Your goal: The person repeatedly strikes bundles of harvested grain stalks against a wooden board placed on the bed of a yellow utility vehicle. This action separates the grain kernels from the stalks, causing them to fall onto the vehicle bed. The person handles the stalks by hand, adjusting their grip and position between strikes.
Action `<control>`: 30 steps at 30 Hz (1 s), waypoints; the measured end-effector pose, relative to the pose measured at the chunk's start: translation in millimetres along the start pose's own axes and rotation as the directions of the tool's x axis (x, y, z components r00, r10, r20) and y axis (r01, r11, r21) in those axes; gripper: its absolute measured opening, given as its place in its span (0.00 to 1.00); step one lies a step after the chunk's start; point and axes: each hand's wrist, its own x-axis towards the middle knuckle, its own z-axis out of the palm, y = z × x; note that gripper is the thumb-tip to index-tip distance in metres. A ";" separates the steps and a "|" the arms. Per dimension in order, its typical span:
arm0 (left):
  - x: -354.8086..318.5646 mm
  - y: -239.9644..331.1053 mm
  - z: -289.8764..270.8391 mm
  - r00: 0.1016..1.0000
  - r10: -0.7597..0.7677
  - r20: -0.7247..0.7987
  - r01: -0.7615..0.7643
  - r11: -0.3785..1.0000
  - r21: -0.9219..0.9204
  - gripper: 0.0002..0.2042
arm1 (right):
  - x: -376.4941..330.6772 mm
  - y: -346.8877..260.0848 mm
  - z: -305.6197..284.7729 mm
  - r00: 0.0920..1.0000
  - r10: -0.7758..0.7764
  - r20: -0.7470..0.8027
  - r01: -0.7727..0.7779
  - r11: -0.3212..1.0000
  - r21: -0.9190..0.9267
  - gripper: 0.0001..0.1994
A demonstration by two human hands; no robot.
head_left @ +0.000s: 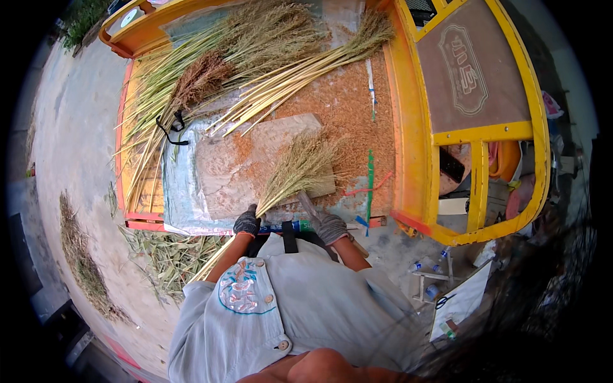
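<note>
Broomcorn bundle (295, 163) fans over the board (220, 159), ahead of left hand (247, 223) clenched round it; right hand (331, 229) clenches grey bar (308, 205).

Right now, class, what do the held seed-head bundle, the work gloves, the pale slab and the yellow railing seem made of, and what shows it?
Seed-head bundle: matte plant stalks; feathery tips, pale stems.
Work gloves: probably dull knitted yarn; speckled gray look.
Pale slab: wood or stone, unclear; dull, rough-looking surface.
Yellow railing: likely painted metal, slightly glossy; scuffs and bolt heads show.
</note>
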 end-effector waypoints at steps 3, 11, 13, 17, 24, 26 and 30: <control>9.7 -7.1 13.0 0.999 -0.038 0.009 0.037 0.996 0.086 0.15 | -27.9 -1.5 -37.0 0.998 0.033 0.051 -0.033 0.999 0.002 0.20; 13.4 7.0 17.8 0.982 -0.171 0.074 0.165 0.983 0.079 0.20 | -56.6 -12.6 -65.9 0.992 0.037 0.120 -0.038 0.999 0.012 0.26; 18.0 -9.1 25.9 0.977 0.104 0.188 -0.097 0.994 -0.045 0.25 | -44.0 -28.9 -81.2 0.994 0.083 0.066 -0.087 0.994 0.060 0.27; 0.2 4.6 -0.2 0.819 0.354 0.451 0.027 0.762 -0.647 0.27 | -25.0 -28.3 -74.8 0.982 0.190 -0.004 -0.185 0.959 0.213 0.29; 18.6 -35.4 34.9 0.612 0.490 0.621 0.313 0.572 -0.759 0.20 | -28.4 -24.0 -56.3 0.976 0.048 -0.212 -0.050 0.999 -0.001 0.24; 16.5 -35.9 31.9 0.603 0.575 0.553 0.190 0.570 -0.799 0.20 | -31.1 -23.7 -51.6 0.954 0.082 -0.289 -0.070 0.996 0.053 0.23; 2.8 -15.7 -11.6 0.680 0.457 0.573 0.356 0.478 -0.803 0.13 | -43.7 -48.2 -94.9 0.900 0.055 -0.432 0.011 0.989 0.150 0.19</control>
